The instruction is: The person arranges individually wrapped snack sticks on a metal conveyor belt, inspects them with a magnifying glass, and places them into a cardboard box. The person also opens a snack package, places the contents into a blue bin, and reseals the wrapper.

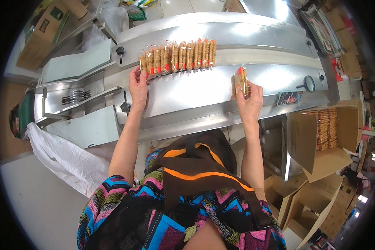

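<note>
Clear plastic packs of brown biscuits or crackers (182, 56), with red marks, stand on edge in a long row on the steel packing line. At the row's left end my left hand (138, 84) touches the last pack, thumb and fingers at its near side. My right hand (250, 97) grips what looks like one or two similar packs (241, 80), held upright over the near steel plate, apart from the row. Whether these packs touch the plate cannot be told.
A phone (289, 97) and a small round mirror or lens (308, 83) are on the line's right part. Black clamp knobs (125, 107) stick up at left. An open carton (347, 125) of stacked packs stands at right, above open cartons (312, 200). White plastic sheeting (62, 156) hangs at left.
</note>
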Tool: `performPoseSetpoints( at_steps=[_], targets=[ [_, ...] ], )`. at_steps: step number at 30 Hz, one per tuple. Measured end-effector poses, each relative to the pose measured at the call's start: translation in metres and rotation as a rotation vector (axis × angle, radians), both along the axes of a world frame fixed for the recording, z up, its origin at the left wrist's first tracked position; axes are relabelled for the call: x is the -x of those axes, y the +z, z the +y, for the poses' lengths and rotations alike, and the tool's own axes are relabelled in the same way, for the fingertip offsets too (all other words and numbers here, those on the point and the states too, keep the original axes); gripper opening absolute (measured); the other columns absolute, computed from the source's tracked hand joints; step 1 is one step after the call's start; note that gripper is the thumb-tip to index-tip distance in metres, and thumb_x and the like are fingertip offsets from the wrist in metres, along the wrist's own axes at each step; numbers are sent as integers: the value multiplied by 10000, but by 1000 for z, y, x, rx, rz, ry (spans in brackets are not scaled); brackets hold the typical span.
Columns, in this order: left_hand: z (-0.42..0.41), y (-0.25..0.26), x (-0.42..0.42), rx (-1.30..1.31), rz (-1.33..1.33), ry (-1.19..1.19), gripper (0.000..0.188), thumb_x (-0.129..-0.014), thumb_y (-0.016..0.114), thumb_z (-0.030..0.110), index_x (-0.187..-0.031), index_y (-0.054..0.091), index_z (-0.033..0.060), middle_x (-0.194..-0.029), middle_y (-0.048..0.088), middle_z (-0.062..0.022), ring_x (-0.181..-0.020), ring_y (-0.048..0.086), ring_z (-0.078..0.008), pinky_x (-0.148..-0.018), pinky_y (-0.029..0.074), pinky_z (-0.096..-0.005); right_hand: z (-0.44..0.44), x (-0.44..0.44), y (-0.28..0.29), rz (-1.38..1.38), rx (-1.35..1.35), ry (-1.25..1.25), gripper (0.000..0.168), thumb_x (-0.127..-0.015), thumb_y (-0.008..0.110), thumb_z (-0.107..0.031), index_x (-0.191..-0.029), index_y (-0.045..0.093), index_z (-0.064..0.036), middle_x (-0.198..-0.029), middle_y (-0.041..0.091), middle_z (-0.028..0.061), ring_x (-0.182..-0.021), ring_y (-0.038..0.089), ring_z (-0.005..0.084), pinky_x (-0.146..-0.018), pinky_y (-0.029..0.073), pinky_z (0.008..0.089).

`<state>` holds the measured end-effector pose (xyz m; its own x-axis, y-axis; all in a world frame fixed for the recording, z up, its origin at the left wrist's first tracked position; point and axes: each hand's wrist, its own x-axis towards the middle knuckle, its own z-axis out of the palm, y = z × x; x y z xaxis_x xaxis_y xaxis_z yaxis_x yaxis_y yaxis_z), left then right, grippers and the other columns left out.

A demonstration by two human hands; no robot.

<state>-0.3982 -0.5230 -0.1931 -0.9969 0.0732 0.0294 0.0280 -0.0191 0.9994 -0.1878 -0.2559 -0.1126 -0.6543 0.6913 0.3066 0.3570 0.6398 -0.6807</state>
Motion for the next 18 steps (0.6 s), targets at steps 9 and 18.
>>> performPoseSetpoints(
  at_steps=[9,18],
  targets=[
    [-1,0,1,0,3,-9,325,-919,567,188,-1195,504,29,-968,579,-31,-812,531,-75,-649,457,-219,26,71,1,151,-44,87,296,-805,652,-91,-1070,568,10,-984,512,142,-827,569,263,-709,489,355],
    [0,2,0,18,-23,11,317,-919,568,177,-1183,504,14,-1001,587,-60,-857,554,-100,-680,483,-233,37,121,-42,122,-155,81,319,-802,673,-81,-1085,557,6,-1014,530,132,-779,583,208,-675,510,308]
  ],
)
